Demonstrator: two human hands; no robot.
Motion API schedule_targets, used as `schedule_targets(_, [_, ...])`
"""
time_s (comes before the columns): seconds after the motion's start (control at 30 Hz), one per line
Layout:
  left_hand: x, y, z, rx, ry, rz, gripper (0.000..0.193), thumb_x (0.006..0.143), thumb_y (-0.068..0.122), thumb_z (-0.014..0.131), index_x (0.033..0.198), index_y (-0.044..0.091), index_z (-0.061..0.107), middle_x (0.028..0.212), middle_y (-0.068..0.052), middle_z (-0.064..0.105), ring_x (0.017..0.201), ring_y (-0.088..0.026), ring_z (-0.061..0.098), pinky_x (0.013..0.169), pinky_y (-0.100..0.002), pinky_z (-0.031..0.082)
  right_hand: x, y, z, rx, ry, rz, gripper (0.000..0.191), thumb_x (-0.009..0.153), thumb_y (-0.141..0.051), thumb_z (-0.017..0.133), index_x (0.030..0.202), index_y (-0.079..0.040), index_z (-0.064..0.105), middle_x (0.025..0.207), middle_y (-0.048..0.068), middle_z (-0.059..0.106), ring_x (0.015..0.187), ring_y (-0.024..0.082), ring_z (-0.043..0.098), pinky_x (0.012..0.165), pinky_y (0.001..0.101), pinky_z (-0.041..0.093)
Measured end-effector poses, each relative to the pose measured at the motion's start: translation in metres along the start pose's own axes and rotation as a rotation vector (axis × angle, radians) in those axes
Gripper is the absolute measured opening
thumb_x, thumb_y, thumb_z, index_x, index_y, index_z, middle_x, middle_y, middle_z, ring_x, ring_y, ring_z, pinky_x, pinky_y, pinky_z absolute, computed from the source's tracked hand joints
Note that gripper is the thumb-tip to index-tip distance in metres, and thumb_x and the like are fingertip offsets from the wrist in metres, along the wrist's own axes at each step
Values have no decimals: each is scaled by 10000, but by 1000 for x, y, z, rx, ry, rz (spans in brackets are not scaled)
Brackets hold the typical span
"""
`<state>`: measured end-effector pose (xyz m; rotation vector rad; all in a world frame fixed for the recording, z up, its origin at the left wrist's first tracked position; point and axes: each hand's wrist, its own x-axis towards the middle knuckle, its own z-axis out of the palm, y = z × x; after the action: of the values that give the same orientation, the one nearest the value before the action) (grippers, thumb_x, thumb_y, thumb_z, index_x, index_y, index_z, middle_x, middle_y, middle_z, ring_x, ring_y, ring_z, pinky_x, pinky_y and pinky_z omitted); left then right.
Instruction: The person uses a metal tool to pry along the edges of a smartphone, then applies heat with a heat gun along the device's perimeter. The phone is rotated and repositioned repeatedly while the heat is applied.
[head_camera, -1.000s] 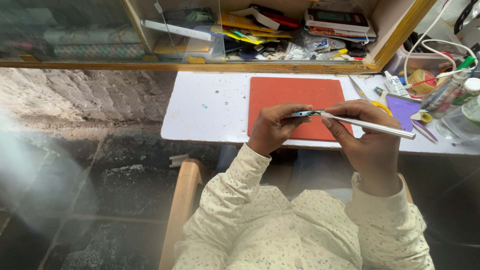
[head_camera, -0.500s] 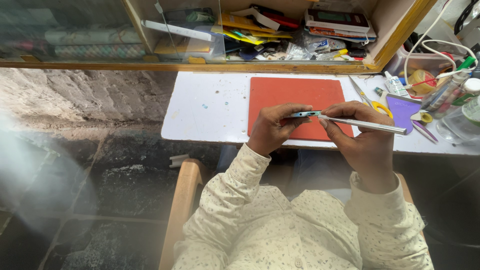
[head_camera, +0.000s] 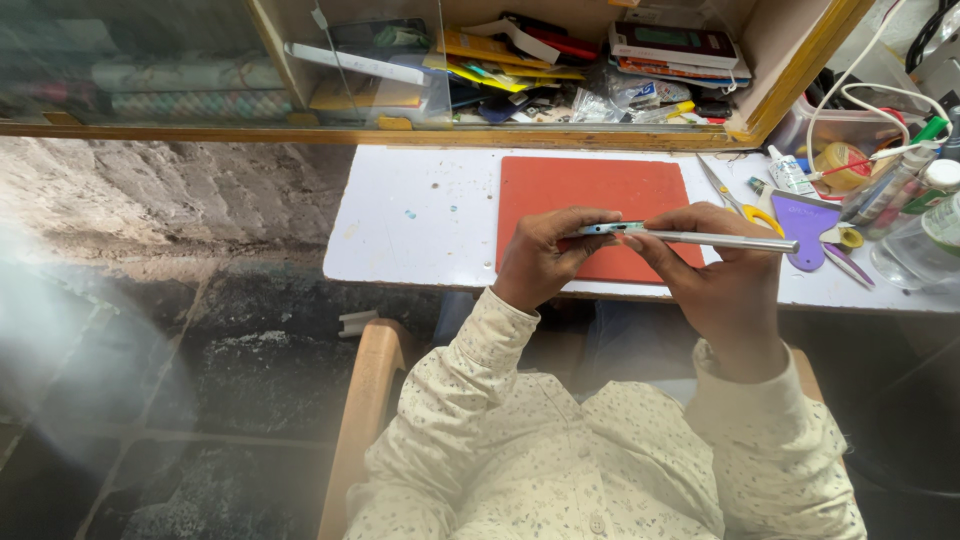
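Note:
Both my hands hold a thin flat silver device (head_camera: 700, 237), seen edge-on, above the near edge of a red mat (head_camera: 590, 190) on a white table (head_camera: 420, 220). My left hand (head_camera: 545, 258) pinches its left end, where a small light-blue part shows. My right hand (head_camera: 725, 275) grips the middle from below, thumb on the edge. Cream patterned sleeves cover my arms.
Right of the mat lie yellow-handled scissors (head_camera: 745, 205), a purple flat tool (head_camera: 805, 228), glue tubes, a tape roll and a clear bottle (head_camera: 915, 245). A cluttered wooden shelf (head_camera: 560, 60) stands behind the table. A wooden chair arm (head_camera: 365, 400) is at my left, stone floor beyond.
The device's right end has risen slightly, so it now lies nearly level between my hands. My hands stay in much the same place.

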<state>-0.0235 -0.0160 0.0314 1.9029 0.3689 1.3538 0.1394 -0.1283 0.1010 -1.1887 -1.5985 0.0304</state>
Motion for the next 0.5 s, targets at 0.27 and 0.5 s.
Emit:
schedule_targets(0.27, [-3,0,-4,0,-23,23,317,898,-36,776,1201,38,721,1169,-100,767,1069,-188,762,909,-279,643,-11,-1,-17,202,-24,145,154,951,24,766,1090,33,702,1071,110,754,985,137,717,900,250,579])
schedule_targets(0.5, [-6,-2,-3,-29,-55,9,320,916,-43,757,1222,41,716,1180,-100,765,1080,-188,763,931,-285,655,-14,1,-7,63,-25,40,172,920,32,779,1082,19,725,1051,114,757,960,160,725,868,266,571])
